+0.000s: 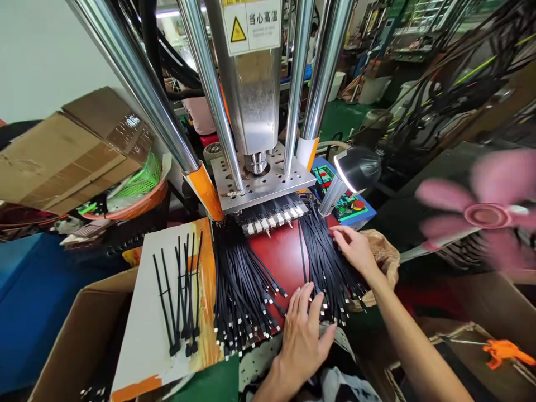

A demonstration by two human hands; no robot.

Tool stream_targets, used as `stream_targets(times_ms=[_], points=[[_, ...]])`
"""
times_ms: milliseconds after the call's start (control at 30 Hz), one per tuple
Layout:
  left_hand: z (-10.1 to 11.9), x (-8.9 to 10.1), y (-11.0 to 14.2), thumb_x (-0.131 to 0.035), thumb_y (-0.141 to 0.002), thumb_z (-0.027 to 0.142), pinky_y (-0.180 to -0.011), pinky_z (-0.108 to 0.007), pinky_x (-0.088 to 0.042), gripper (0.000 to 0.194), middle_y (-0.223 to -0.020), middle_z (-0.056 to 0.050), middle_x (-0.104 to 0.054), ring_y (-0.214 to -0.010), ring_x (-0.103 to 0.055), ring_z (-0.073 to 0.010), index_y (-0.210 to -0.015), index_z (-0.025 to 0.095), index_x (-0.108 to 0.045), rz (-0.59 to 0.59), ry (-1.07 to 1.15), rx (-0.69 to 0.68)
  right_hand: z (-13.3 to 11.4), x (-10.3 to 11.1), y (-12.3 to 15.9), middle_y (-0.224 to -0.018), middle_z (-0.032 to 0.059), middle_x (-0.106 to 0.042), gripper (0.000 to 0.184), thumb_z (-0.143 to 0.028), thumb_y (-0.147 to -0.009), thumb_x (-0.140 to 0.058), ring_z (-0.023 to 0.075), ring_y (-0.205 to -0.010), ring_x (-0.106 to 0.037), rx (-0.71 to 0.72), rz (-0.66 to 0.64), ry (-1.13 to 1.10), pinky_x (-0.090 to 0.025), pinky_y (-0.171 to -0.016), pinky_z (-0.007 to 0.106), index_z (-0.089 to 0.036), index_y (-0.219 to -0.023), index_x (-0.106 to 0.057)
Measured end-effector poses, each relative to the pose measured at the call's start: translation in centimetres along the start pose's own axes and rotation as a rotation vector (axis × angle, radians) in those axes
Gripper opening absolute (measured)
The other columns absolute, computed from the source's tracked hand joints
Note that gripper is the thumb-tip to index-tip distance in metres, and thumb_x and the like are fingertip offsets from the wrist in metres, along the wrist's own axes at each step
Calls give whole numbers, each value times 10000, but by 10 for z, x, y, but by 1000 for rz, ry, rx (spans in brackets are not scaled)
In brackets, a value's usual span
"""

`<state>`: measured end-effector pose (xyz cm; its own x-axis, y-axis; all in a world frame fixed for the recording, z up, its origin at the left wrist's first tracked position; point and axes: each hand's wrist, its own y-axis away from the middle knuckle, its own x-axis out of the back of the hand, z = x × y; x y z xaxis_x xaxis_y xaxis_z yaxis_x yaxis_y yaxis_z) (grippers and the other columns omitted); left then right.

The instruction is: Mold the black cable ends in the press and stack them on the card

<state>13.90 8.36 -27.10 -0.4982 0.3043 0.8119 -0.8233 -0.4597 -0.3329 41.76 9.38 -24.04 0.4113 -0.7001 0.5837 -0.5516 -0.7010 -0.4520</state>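
My left hand (302,329) lies at the front edge of the red work surface (276,251), palm down with its fingers spread. Just beyond its fingertips, a bundle of black cables (324,251) with small metal ends fans toward me. Over the right side of that bundle hovers my right hand (354,245), fingers apart, with nothing visible in it. A second, larger bundle of black cables (238,279) spreads out to the left. Behind both stands the press, its metal plate (263,181) above a mold (274,219) with a row of white pieces along its front.
On a white board (146,312) at left lie several black cables (184,296). A black lamp (360,167) and a control panel (349,204) stand right of the press. Farther right are a spinning pink fan (486,215) and an orange tool (506,353) in a box.
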Motion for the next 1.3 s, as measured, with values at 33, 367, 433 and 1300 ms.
stream_targets(times_ms=[33,367,433,1300], points=[[-1,-1,0,-718,-957,263,-1175,-668,-545,601,-1602,-235,-556,-1479,-564,-391,-1513,138,-528,12,-5,-12,-11,-1,-8,-913,109,-795,444,-426,-1019,-418,221,-740,-694,51,-21,15,-552,-711,339,-166,-1071,-775],[-2,-4,0,-651,-992,269,-1126,-633,-584,497,-1517,-243,-616,-1421,-602,-388,-1454,112,-557,68,-86,-93,-101,-32,-86,-1089,124,-732,502,-153,-1025,-444,210,-881,-681,362,-355,394,-502,-822,294,-138,-1458,-698],[0,-3,-1,-642,-995,259,-1123,-618,-590,485,-1501,-241,-628,-1413,-609,-376,-1448,107,-558,80,-81,-84,-101,-31,-87,-1091,124,-730,506,-151,-1032,-432,209,-882,-684,369,-374,437,-492,-801,287,-139,-1462,-697],[12,11,-13,-662,-959,306,-1118,-487,-615,517,-1434,-208,-706,-1345,-682,-319,-1432,115,-586,75,24,37,-56,-36,-114,-892,81,-736,443,-457,-1139,-475,204,-805,-701,607,-366,233,-474,-704,293,-207,-1303,-802]])
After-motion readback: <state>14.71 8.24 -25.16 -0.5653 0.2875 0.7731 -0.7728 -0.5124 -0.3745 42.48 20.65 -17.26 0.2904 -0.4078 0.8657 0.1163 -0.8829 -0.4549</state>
